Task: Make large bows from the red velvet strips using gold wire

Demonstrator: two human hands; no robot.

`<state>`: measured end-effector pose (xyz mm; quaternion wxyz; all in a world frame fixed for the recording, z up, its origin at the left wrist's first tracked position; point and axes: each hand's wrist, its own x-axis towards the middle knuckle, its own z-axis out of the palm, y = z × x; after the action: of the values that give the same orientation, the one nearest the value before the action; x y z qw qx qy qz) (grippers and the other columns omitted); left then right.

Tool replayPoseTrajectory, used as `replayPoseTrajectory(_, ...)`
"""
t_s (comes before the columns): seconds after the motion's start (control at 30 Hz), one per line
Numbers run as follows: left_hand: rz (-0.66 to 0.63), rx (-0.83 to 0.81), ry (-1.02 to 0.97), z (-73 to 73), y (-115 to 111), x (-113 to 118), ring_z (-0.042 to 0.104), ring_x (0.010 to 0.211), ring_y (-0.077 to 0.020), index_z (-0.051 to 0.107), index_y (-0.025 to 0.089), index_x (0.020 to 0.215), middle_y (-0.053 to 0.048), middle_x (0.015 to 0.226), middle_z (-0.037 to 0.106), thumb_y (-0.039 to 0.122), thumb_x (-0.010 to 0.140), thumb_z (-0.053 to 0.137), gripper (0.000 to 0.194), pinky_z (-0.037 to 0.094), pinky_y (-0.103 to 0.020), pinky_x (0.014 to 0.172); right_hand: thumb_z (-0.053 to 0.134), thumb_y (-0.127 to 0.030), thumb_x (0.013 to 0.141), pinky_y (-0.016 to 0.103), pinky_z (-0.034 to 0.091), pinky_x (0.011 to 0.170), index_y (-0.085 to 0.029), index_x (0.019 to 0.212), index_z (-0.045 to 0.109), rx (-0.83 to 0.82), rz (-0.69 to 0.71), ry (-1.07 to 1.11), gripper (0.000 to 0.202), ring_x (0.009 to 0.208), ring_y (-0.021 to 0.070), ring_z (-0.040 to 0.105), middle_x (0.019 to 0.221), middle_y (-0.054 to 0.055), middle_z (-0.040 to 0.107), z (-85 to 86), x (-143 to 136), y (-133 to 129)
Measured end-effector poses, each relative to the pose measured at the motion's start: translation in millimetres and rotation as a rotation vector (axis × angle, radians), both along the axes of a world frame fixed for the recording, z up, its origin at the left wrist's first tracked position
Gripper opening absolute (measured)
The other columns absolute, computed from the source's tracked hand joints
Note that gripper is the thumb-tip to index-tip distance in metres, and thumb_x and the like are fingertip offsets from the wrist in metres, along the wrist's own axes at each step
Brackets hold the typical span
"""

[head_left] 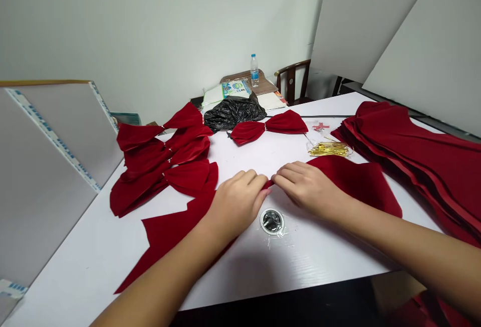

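Both of my hands grip one piece of red velvet fabric (pixel 361 181) at its gathered middle, over the white table. My left hand (pixel 240 199) is closed round the gather, and one end of the cloth spreads out beneath my left forearm. Close beside it, my right hand (pixel 308 186) pinches the same gather, with the other end fanning out to the right. Only a short twisted bit of cloth shows between the two hands. Several red bows (pixel 165 166), tied at their middles, lie piled at the left. Another red bow (pixel 268 127) rests farther back.
A stack of red cloth (pixel 413 151) lies at the right, near a bundle of gold twist ties (pixel 330 149). Just below my hands is a round cable hole (pixel 272 221). A black plastic bag (pixel 235 111) and a water bottle (pixel 254 71) stand at the back.
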<state>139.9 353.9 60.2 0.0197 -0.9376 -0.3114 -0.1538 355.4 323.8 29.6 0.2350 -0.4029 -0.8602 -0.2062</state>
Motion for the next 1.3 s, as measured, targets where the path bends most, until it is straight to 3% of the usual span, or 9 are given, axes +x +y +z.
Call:
replayPoseTrajectory(0.17, -0.005, -0.303, -0.114, 66.1, -2.1, -22.2, 0.071, 0.083, -0.0201, 0.069, 0.027, 0.120, -0.001, 0.099, 0.077, 0.044, 0.097, 0.060, 0.029, 0.054, -0.029, 0.071, 0.039, -0.006, 0.101, 0.030, 0.047, 0.070, -0.014, 0.099, 0.069, 0.194, 0.066, 0.148, 0.031, 0.081, 0.0188, 0.065, 0.091, 0.009, 0.073, 32.5, 13.3, 5.4)
replayPoseTrajectory(0.33, -0.041, -0.440, -0.117, 98.8, 28.7, -34.2, 0.071, 0.090, -0.0192, 0.072, 0.027, 0.114, -0.002, 0.107, 0.076, 0.040, 0.099, 0.052, 0.028, 0.056, -0.028, 0.075, 0.041, -0.004, 0.099, 0.031, 0.053, 0.076, -0.015, 0.105, 0.067, 0.260, 0.248, 0.299, 0.029, 0.092, 0.0191, 0.069, 0.099, 0.010, 0.075, 20.7, 7.2, 14.1)
replayPoseTrajectory(0.43, -0.042, -0.355, -0.059, 85.6, 69.5, -9.5, 0.068, 0.103, -0.0209, 0.072, 0.024, 0.113, -0.004, 0.115, 0.073, 0.030, 0.098, 0.052, 0.026, 0.055, -0.033, 0.088, 0.045, -0.005, 0.099, 0.030, 0.052, 0.071, -0.012, 0.103, 0.066, 0.243, 0.324, 0.340, 0.023, 0.088, 0.0181, 0.067, 0.100, 0.011, 0.074, 0.0, -3.4, 16.7)
replayPoseTrajectory(0.63, 0.118, -0.135, 0.105, 25.4, 163.5, 78.3, 0.063, 0.111, -0.0239, 0.071, 0.017, 0.118, -0.012, 0.121, 0.066, 0.009, 0.091, 0.052, 0.034, 0.048, -0.036, 0.102, 0.046, -0.011, 0.103, 0.029, 0.045, 0.068, -0.012, 0.096, 0.069, 0.093, 0.344, 0.311, 0.024, 0.075, 0.0158, 0.057, 0.081, 0.006, 0.067, -26.6, -12.1, 18.5)
replayPoseTrajectory(0.8, 0.243, -0.075, 0.100, -5.5, 216.6, 125.5, 0.054, 0.125, -0.0315, 0.065, 0.015, 0.129, -0.017, 0.133, 0.059, 0.018, 0.092, 0.058, 0.038, 0.043, -0.045, 0.109, 0.047, -0.011, 0.103, 0.030, 0.040, 0.066, -0.014, 0.094, 0.069, 0.064, 0.276, 0.281, 0.023, 0.073, 0.0156, 0.051, 0.077, 0.003, 0.062, -31.6, -5.2, 26.0)
replayPoseTrajectory(0.9, 0.301, -0.058, 0.098, -16.9, 233.5, 140.4, 0.056, 0.119, -0.0339, 0.071, 0.018, 0.118, -0.016, 0.123, 0.064, 0.022, 0.090, 0.061, 0.029, 0.045, -0.050, 0.103, 0.049, -0.010, 0.101, 0.030, 0.038, 0.066, -0.015, 0.091, 0.068, 0.098, 0.243, 0.303, 0.022, 0.073, 0.0153, 0.049, 0.076, 0.001, 0.060, -32.6, -0.5, 30.4)
replayPoseTrajectory(1.03, 0.298, 0.013, 0.043, -12.7, 238.9, 144.3, 0.058, 0.110, -0.0348, 0.076, 0.020, 0.099, -0.014, 0.112, 0.066, 0.021, 0.090, 0.059, 0.019, 0.046, -0.052, 0.097, 0.046, -0.009, 0.102, 0.029, 0.037, 0.065, -0.016, 0.090, 0.068, 0.124, 0.216, 0.347, 0.026, 0.072, 0.0144, 0.048, 0.075, 0.001, 0.060, -32.5, 3.9, 32.5)
replayPoseTrajectory(1.17, 0.279, 0.167, -0.091, 18.7, 220.2, 120.5, 0.048, 0.123, -0.0390, 0.077, 0.025, 0.103, -0.014, 0.127, 0.059, 0.028, 0.089, 0.063, 0.020, 0.041, -0.053, 0.097, 0.043, -0.007, 0.101, 0.028, 0.038, 0.065, -0.015, 0.091, 0.069, 0.140, 0.222, 0.397, 0.029, 0.072, 0.0145, 0.050, 0.076, 0.002, 0.062, -30.9, 5.3, 31.4)
replayPoseTrajectory(1.3, 0.182, 0.237, -0.318, 42.5, 173.9, 72.8, 0.062, 0.080, -0.0233, 0.072, 0.025, 0.108, -0.003, 0.079, 0.064, 0.017, 0.090, 0.054, 0.027, 0.042, -0.043, 0.088, 0.045, -0.006, 0.098, 0.028, 0.038, 0.063, -0.014, 0.092, 0.070, 0.140, 0.234, 0.426, 0.027, 0.071, 0.0150, 0.049, 0.076, 0.002, 0.062, -28.7, 4.4, 28.3)
